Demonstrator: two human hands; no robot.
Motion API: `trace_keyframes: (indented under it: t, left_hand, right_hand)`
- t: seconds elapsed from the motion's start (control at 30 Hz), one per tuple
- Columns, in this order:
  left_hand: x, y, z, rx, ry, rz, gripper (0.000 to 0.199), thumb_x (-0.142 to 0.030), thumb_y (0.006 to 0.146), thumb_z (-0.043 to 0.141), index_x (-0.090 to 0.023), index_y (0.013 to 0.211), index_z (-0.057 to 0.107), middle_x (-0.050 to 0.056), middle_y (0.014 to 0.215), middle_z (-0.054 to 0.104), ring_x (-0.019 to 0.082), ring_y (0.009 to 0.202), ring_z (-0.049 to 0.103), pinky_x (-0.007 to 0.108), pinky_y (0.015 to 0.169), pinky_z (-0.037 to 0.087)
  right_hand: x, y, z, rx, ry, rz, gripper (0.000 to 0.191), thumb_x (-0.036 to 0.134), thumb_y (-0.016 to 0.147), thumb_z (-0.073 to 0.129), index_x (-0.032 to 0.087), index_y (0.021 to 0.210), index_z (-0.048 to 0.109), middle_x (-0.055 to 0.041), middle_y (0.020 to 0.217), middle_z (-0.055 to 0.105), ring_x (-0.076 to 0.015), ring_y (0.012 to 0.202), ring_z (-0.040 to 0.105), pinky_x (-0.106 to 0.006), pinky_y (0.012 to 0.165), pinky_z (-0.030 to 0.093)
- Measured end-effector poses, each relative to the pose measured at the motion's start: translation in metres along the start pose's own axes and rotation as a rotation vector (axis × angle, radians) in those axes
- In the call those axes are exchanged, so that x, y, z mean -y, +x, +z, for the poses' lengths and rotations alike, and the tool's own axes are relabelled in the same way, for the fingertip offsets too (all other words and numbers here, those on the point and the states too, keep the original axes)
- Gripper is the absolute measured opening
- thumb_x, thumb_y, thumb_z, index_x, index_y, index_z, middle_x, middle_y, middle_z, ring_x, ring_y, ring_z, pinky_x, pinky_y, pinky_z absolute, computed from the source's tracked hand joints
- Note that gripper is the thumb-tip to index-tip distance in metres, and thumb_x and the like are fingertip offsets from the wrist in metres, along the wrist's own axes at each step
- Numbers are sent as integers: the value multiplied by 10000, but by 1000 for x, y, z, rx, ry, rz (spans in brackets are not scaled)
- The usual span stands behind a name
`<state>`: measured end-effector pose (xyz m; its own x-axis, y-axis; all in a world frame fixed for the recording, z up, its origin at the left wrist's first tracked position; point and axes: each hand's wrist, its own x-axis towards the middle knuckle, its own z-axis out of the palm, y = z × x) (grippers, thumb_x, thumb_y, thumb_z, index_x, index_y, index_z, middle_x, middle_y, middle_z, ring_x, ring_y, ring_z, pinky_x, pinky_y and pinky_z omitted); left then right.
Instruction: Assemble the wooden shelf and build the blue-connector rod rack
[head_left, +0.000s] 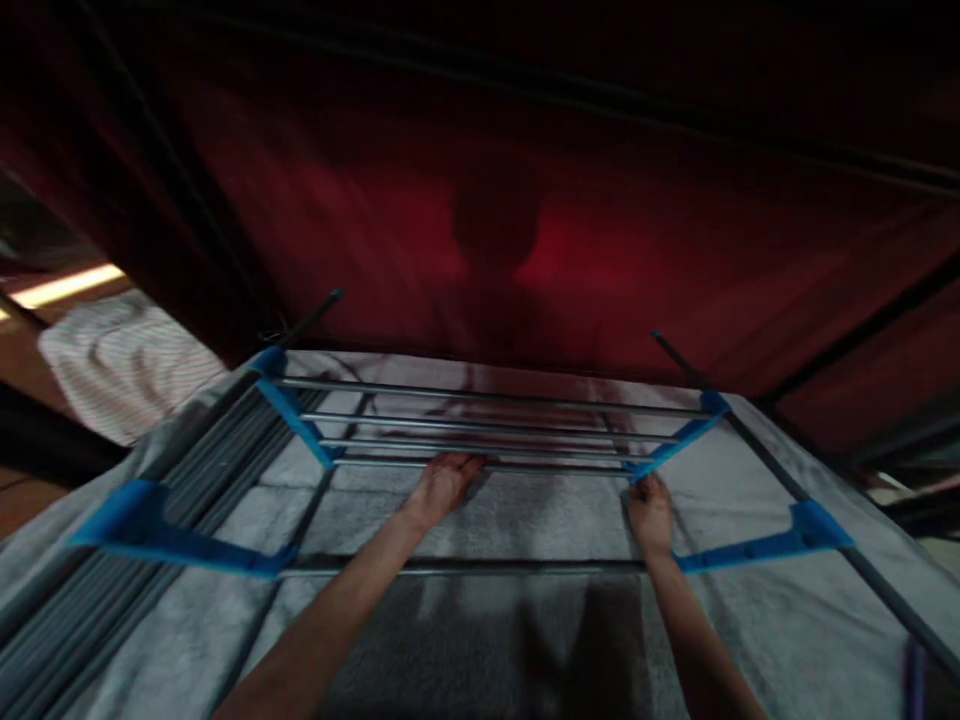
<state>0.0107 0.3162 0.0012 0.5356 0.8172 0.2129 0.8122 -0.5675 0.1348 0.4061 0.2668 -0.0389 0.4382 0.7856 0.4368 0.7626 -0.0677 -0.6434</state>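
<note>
A partly built rack of grey metal tubes and blue plastic brackets lies on a pale grey blanket [517, 520]. Several cross rods span its far pair of brackets; the nearest of these, a metal rod [555, 469], is under the fingers of my left hand [446, 485], which curl over it left of its middle. At the rod's right end, my right hand [651, 510] is closed by the tip of the far right bracket [675, 448]; its fingertips are partly hidden. One lone rod [517, 567] joins the near left bracket [180, 535] and near right bracket [765, 542].
A bundle of loose grey tubes [172, 520] lies along the left side. Behind the blanket rises a dark red glossy panel [360, 220]. Striped cloth [135, 360] hangs at the left. A purple object [915, 675] shows at the lower right edge.
</note>
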Motion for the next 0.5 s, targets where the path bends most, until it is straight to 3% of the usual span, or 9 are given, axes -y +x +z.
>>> trace_keyframes:
  t: [0.2,0.5]
  left_hand:
    - [0,-3,2,-22,7,31,472,-78,890,531,-273,1313,604,47,1063,722,197,997,662,326,911,494]
    - [3,-2,2,-20,-41,39,393,-116,918,504,-255,1263,633,58,1114,713,205,1020,659,324,897,503]
  right_hand:
    - [-27,-1,6,-29,-104,-10,246,334,761,460,183,895,601,-100,845,595,-258,819,532,-420,795,466]
    - [-22,0,3,5,-110,-11,202,344,750,466,210,837,589,-108,826,612,-265,788,553,-405,729,469]
